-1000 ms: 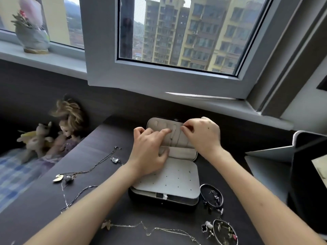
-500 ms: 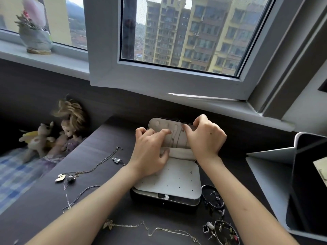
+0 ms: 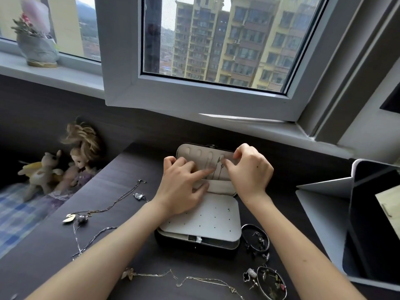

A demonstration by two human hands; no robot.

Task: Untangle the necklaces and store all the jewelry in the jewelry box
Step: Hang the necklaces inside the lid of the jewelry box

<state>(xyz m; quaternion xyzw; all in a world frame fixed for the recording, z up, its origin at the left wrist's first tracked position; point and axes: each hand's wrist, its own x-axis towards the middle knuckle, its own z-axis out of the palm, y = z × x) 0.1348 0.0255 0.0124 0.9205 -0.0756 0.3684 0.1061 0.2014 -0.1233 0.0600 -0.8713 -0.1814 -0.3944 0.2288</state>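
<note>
Black outside and cream within, the jewelry box stands open on the dark tabletop, its lid raised toward the window. A white perforated panel lies flat over the base and carries one tiny stud near its far right corner.

A thin necklace hangs down the lid's lining. The right hand pinches its top end between thumb and forefinger at the row of slots (whether it is hooked there is too small to tell). The left hand lies flat against the lid, fingers nearly straight, forefinger pressing the chain to the lining.

Outside the box, a gold-pendant necklace and a silver chain trail across the tabletop to the left, and another chain runs along the near edge. Right of the box, a dark bangle rings a few earrings, and a second bangle nearer the edge holds more.
</note>
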